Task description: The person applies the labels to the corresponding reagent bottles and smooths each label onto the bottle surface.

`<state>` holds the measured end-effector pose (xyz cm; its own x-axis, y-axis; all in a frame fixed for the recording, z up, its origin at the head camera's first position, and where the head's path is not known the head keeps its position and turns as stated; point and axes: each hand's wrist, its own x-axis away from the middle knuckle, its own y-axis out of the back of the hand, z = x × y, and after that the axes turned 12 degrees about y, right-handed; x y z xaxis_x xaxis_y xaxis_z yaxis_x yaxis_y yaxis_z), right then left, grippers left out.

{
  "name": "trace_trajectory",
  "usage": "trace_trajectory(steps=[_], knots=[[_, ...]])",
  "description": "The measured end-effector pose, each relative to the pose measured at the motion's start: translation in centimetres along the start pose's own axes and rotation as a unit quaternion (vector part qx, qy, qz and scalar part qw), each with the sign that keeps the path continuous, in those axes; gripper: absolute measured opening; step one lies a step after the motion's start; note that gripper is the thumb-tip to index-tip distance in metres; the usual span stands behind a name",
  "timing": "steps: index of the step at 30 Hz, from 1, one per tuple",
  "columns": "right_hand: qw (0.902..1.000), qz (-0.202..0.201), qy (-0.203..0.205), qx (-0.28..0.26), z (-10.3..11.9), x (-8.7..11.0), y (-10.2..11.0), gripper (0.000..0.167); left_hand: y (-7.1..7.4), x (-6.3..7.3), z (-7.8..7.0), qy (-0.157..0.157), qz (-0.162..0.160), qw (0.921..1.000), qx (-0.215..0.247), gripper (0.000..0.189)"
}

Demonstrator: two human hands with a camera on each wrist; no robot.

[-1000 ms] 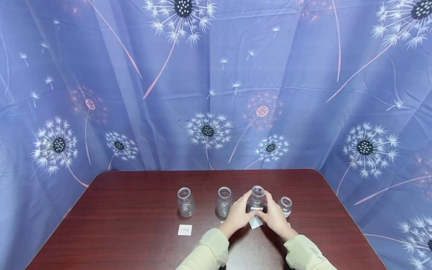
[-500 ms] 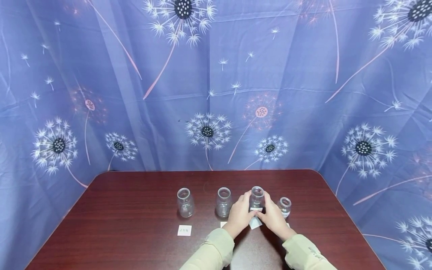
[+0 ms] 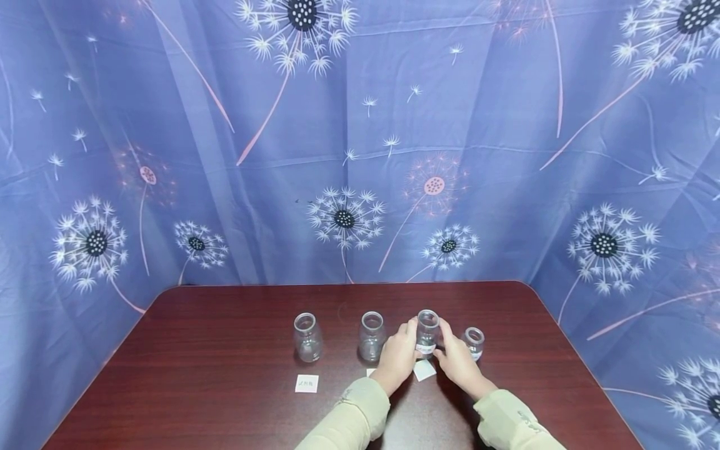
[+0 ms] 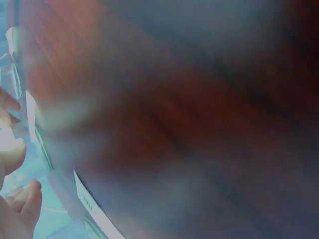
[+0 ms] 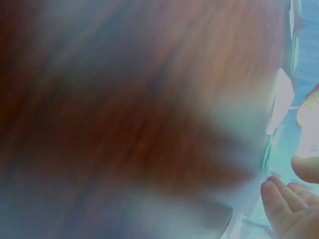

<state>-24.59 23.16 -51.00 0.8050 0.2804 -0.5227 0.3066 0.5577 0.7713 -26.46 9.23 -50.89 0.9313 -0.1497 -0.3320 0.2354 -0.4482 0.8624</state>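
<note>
Both hands are around a clear glass jar (image 3: 427, 324) on the right part of the table in the head view. My left hand (image 3: 398, 356) holds its left side, and my right hand (image 3: 457, 361) holds its right side. A white label (image 3: 425, 349) with faint marks lies across the lower front of the jar, with the thumbs at its two ends. Just in front of the jar, a small white paper (image 3: 424, 370) lies at a slant on the table. The wrist views catch only parts of the fingers at their edges, and the jar's sides are partly hidden behind the hands.
Two more glass jars, a left one (image 3: 308, 340) and a middle one (image 3: 372, 337), stand in the row. A smaller labelled jar (image 3: 474, 340) is close beside the right hand. A white card with writing (image 3: 306, 383) lies before the left jar. Behind the table (image 3: 225, 350) hangs a blue curtain (image 3: 270, 206).
The thumbs have moved apart from the middle of the label to its ends, so more of the label shows. The jar stays in nearly the same place between the hands.
</note>
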Motion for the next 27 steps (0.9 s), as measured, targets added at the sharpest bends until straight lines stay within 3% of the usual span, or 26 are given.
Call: trace_trajectory(steps=[5, 12, 19, 27], knots=[[1.0000, 0.002, 0.008, -0.002, -0.3, 0.0, 0.1, 0.067, 0.4, -0.2, 0.3, -0.011, 0.017, 0.9998, -0.008, 0.063], [0.9998, 0.014, 0.009, -0.006, -0.4, -0.1, 0.6, 0.064, 0.5, -0.2, 0.8, -0.041, 0.008, 0.9991, -0.008, 0.057], [0.9916, 0.051, -0.016, -0.118, -0.2, 0.0, 1.2, 0.071, 0.4, -0.3, 1.0, -0.047, 0.033, 0.9980, 0.025, 0.064], [0.9961, 0.045, 0.004, -0.076, -0.3, 0.1, 1.3, 0.058, 0.7, -0.1, 0.9, -0.044, 0.026, 0.9985, 0.022, 0.056]])
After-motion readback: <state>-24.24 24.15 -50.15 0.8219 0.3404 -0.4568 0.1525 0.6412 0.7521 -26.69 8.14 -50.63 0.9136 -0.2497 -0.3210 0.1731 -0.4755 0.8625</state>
